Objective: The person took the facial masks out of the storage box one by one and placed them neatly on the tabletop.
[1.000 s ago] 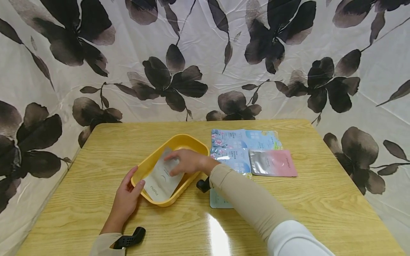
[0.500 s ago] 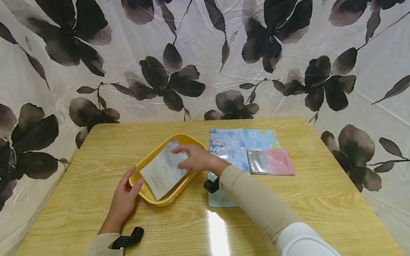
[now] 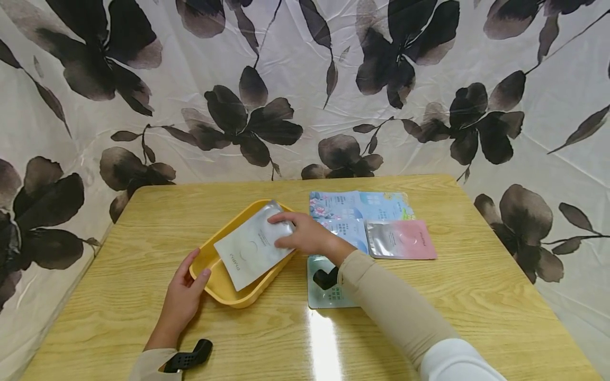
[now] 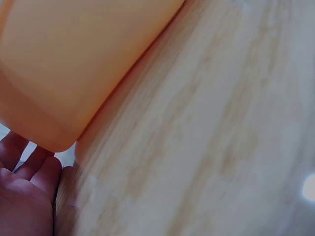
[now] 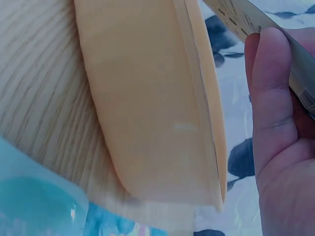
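A yellow plastic basket (image 3: 259, 288) stands at an angle on the table. Its near left end is gripped by my left hand (image 3: 183, 288), thumb at the rim and fingers along the outer wall; the left wrist view shows those fingers (image 4: 37, 162) against the basket's end. Over the basket, my right hand (image 3: 305, 233) pinches a pale silver-white face mask packet (image 3: 250, 248) by its right edge. In the right wrist view the packet (image 5: 302, 69) is seen nearly edge-on above the rim, with the thumb on one face. The packet covers much of the basket's inside.
Right of the basket lie blue face mask packets (image 3: 381, 205), a pink and silver packet (image 3: 402, 239) and a pale green packet (image 3: 324, 296), partly under my right forearm. The wooden table (image 3: 257, 344) ends at a floral cloth (image 3: 305, 153) behind.
My right hand has drawn the packet up and to the right, from lying inside the basket to above its right rim. My left hand keeps its grip on the basket.
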`<action>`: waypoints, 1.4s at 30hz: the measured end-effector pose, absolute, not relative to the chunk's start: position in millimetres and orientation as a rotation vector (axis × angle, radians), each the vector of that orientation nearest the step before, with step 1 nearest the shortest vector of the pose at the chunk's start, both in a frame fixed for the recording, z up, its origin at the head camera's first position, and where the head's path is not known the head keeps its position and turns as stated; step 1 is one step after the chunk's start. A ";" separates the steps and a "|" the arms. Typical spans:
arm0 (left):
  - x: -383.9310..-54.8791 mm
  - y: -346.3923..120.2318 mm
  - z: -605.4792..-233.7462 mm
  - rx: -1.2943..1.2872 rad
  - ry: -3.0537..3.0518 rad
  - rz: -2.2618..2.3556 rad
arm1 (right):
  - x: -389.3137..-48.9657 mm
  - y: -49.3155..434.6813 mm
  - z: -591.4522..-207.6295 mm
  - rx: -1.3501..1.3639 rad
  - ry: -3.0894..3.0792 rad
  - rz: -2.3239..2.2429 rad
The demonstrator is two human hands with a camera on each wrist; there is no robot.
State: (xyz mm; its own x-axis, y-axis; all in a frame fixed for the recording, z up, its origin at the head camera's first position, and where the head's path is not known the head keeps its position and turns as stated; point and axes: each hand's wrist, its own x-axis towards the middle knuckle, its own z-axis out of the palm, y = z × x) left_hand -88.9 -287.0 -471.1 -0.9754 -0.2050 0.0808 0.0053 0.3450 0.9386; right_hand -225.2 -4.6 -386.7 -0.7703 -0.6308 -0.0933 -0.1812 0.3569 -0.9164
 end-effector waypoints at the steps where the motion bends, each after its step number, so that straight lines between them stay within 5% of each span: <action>1: -88.6 -286.9 -471.2 0.182 -2.419 -1.688 | -225.5 -2.3 -387.3 -0.704 2.190 -1.405; 42: -87.6 -287.0 -470.1 0.132 -2.384 -1.695 | -172.9 215.3 -426.3 -0.315 2.417 -1.738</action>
State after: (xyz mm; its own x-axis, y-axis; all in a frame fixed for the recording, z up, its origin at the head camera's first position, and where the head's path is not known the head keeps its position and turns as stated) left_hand -87.6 -287.0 -470.1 -0.9732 -0.1955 0.1211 0.0502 0.3334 0.9414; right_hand -172.9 215.3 -426.3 -0.9670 -0.2547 0.0024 -0.0834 0.3077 -0.9478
